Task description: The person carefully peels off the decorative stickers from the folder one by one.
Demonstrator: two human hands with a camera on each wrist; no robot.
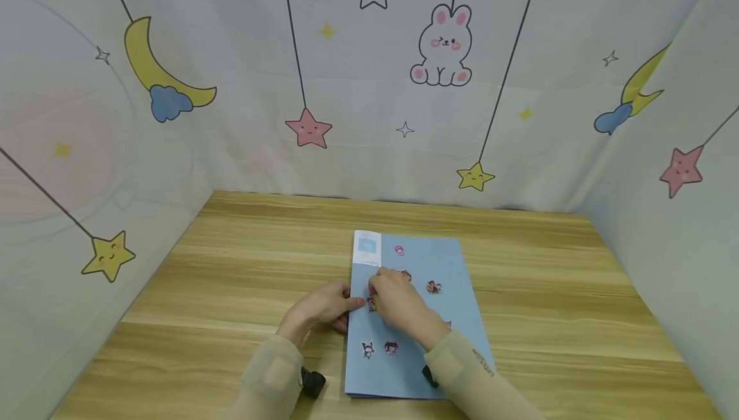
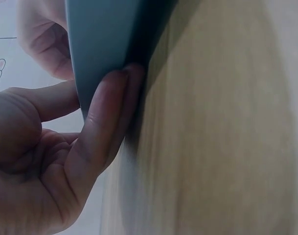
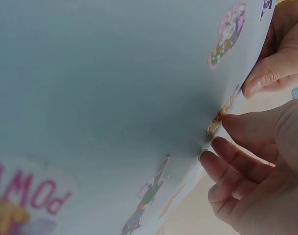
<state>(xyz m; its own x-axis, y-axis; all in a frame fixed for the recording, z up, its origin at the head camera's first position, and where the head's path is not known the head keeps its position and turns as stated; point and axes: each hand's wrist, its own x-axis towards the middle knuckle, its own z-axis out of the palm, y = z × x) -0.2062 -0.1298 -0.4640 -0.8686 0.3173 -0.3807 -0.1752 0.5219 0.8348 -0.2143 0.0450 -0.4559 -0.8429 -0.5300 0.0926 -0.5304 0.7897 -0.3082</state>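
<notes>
A light blue folder (image 1: 416, 369) lies on the wooden table with several small cartoon stickers on its cover and a white label at its top left. My left hand (image 1: 326, 304) pinches the folder's left edge, thumb on the cover and fingers underneath, as the left wrist view shows. Over the cover's left side, my right hand (image 1: 398, 301) has its fingers bent and its thumb and fingertips at a small cartoon sticker (image 3: 219, 119). Close up in the right wrist view, the thumb tip touches this sticker and the index fingertip is at its lower end.
Other stickers, such as a dark-eared figure (image 1: 367, 349) and a brown one (image 1: 433, 287), are spread over the cover. Wooden table (image 1: 554, 317) surrounds the folder. Behind and at both sides hang white cloths (image 1: 369, 67) printed with stars, moons and a rabbit.
</notes>
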